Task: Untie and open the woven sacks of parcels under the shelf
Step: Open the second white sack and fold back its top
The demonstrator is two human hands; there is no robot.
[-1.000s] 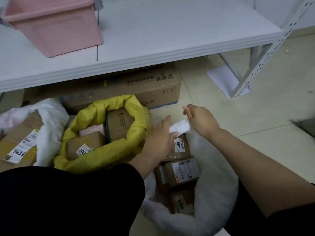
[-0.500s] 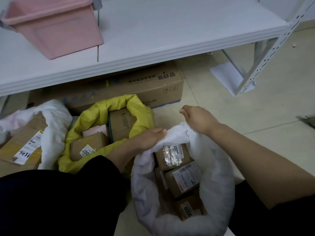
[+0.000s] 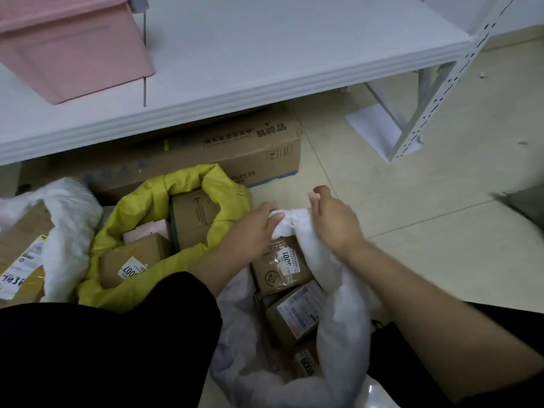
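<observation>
I'm on the opening step with the white sack (image 3: 344, 334) at lower centre, on the floor in front of the shelf (image 3: 265, 69) that spans the upper frame. No tie shows on it and its mouth gapes; I'm turning the rim down at its far edge. My left hand (image 3: 253, 231) and right hand (image 3: 332, 222) sit close together there, each with fingers curled round a bunch of the white weave. The next move, I judge, calls for working that roll evenly round the rim toward me without tipping the boxes inside.

- A long carton (image 3: 235, 148) lies closed under the shelf at centre.
- The pink bin (image 3: 67, 48) sits on the shelf at upper left; I can't see into it.
- My white sack holds at least 3 brown labelled boxes (image 3: 279, 266).
- The yellow sack (image 3: 141, 207), left of centre, is open with its rim rolled, holding 2 brown boxes and 1 pink one.
- Another sack (image 3: 70, 219), white, at the left edge lies open round a large labelled box.
</observation>
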